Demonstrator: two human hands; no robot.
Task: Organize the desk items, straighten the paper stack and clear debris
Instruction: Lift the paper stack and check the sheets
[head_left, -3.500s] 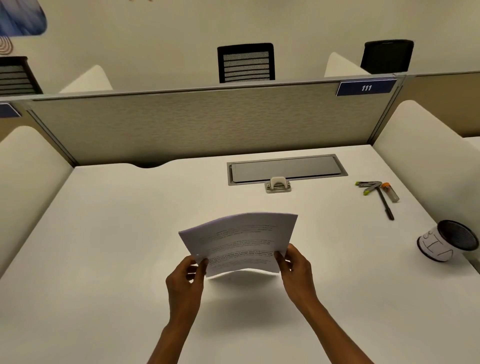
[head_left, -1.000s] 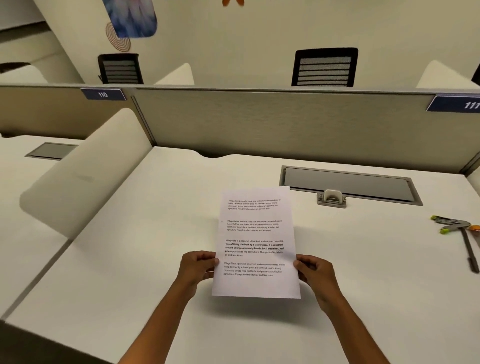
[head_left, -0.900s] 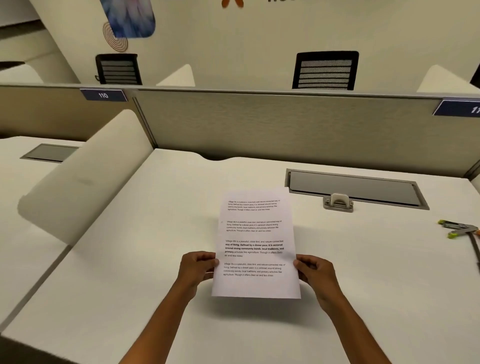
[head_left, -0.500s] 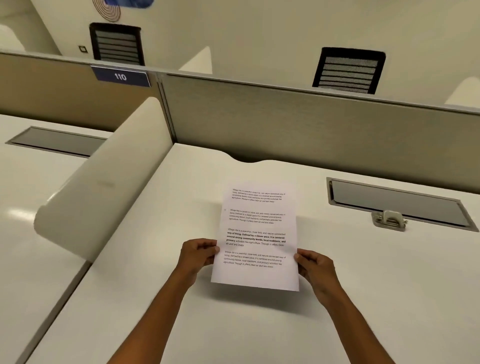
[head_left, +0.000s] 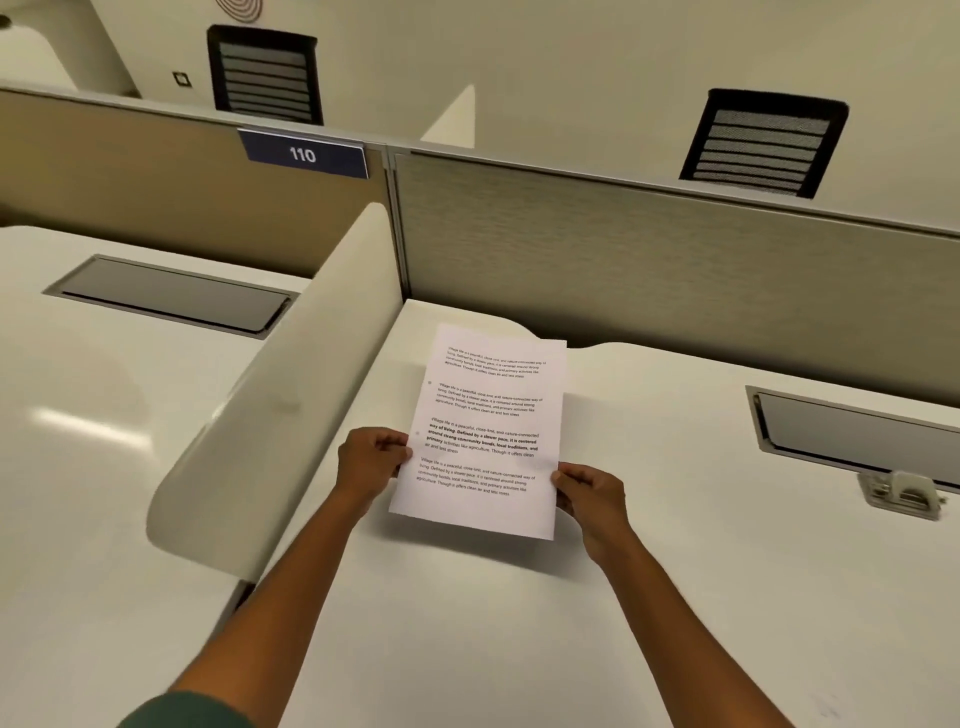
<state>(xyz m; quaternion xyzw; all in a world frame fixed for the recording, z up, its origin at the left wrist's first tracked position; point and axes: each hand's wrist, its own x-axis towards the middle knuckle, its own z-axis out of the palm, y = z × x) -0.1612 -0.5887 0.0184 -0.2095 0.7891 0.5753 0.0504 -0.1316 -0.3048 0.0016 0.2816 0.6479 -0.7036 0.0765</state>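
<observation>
Paper stack (head_left: 488, 431) was held off the tabletop (head_left: 675, 597), near end raised, far edge reaching toward the partition wall (head_left: 675, 249). Left hand (head_left: 371, 465) was closed on the stack's left edge, right hand (head_left: 589, 491) closed on its right edge near the bottom corner; both pinched it low down, so the upper part of the stack had no support. Risks, as I judged them: sheets could fan or slide apart if either pinch loosened, and the top could droop and crease. The stack's far left corner sat close to the curved side divider (head_left: 291, 415) and the tabletop's back cutout; pushing further that way could snag a corner. Open room was right of the stack and in front of it, all bare surface. The cable hatch (head_left: 857, 431) and its small clip (head_left: 901, 491) lay well right of the stack, clear of any set-down.
</observation>
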